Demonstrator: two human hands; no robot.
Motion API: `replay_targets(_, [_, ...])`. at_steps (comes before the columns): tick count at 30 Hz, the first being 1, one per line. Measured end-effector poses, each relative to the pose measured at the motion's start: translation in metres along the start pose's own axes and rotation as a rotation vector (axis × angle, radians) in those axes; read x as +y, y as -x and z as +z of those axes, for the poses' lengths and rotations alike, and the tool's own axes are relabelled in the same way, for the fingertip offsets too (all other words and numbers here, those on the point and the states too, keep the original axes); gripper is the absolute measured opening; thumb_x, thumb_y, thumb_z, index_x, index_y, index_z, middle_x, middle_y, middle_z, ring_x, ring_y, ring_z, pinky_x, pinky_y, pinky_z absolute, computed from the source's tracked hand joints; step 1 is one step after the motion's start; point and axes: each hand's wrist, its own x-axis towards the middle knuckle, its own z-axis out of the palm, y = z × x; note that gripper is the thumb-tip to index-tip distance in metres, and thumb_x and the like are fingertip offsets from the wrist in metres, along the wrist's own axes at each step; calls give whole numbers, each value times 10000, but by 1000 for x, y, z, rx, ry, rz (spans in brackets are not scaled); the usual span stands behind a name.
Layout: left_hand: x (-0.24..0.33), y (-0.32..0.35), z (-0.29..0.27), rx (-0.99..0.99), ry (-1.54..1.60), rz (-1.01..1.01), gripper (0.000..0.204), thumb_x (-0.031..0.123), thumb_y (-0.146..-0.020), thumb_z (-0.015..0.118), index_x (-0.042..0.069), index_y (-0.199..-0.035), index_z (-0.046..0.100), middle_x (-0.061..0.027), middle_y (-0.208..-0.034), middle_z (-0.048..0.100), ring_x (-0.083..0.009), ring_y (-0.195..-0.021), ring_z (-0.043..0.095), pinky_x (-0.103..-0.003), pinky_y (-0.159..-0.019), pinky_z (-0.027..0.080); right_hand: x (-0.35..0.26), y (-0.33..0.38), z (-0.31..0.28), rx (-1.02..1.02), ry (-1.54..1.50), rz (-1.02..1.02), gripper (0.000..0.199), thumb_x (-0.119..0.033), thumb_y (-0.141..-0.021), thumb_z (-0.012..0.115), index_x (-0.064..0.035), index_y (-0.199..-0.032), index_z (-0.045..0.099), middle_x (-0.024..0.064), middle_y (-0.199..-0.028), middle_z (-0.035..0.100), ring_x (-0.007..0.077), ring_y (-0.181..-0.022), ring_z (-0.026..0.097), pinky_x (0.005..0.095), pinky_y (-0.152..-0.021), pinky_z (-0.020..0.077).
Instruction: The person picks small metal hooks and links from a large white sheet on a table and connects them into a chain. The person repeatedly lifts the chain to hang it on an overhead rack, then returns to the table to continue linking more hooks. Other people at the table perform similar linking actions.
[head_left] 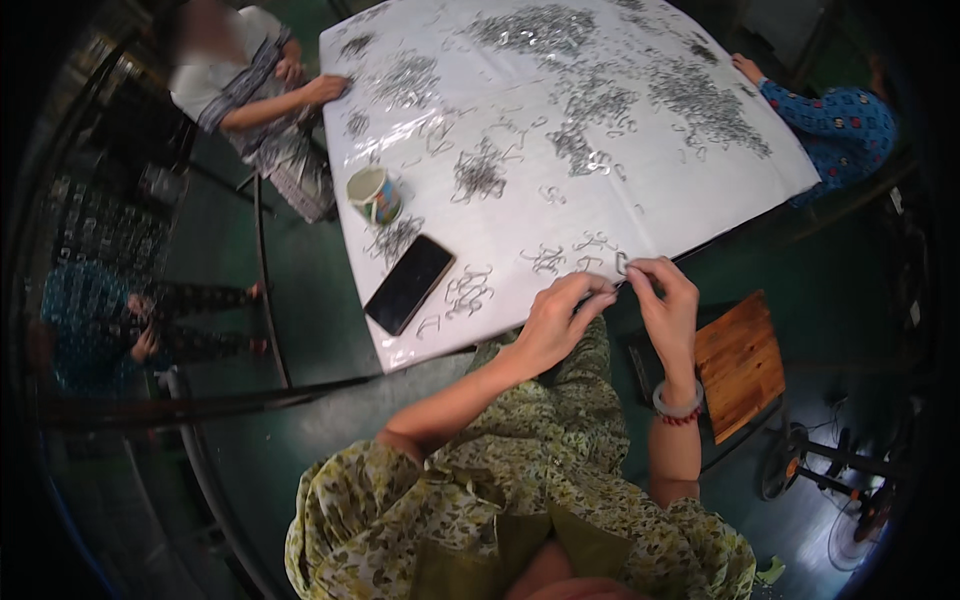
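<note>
1. Where the shiny white table (700,190) ends, a small bent wire clip (621,264) is pinched by the left hand (560,318) and the right hand (668,305), held close together.
2. Thin grey wire clips (478,172) are scattered in heaps.
3. A flat black phone (409,283) is laid near a round cup (374,194).

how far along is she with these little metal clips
Done: hard to judge; a few small groups of clips lie near the phone, but whether they are finished pieces does not show. In hand: the left hand and right hand pinch one clip between them at the table edge. Left: large loose piles cover the far half.
</note>
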Motion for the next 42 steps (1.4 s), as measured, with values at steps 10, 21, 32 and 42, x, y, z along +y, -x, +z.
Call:
replay_targets(10, [1, 2, -5, -50, -76, 110, 151, 77, -858, 692, 8, -981, 639, -125, -896, 673, -301, -860, 641, -387, -756, 499, -27, 30, 4, 114, -208, -6, 27, 26, -871, 647, 23, -881, 622, 52, -810, 616, 144, -736, 546, 268, -677, 441])
replay_targets(21, [-170, -68, -163, 156, -955, -189, 119, 86, -816, 658, 6, -890, 703, -194, -917, 671, -354, -817, 657, -430, -748, 531, -20, 34, 11, 85, -415, 111, 24, 40, -890, 623, 40, -868, 616, 30, -800, 583, 84, -705, 523, 211, -620, 421])
replay_targets(32, [-70, -56, -109, 182, -97, -348, 140, 74, -903, 658, -57, -950, 663, -98, -801, 684, -128, -742, 659, -280, -671, 561, -8, 40, 9, 96, -385, 122, 52, 41, -865, 656, 54, -910, 632, 36, -810, 628, 80, -775, 570, 216, -707, 460])
replay_targets(42, [21, -18, -7, -47, 117, 49, 103, 48, -846, 690, 0, -924, 644, -95, -925, 671, -200, -831, 646, -320, -725, 522, -16, 48, 18, 216, -420, 114, 61, -22, -876, 668, 34, -891, 651, 20, -782, 637, 78, -724, 555, 237, -677, 452])
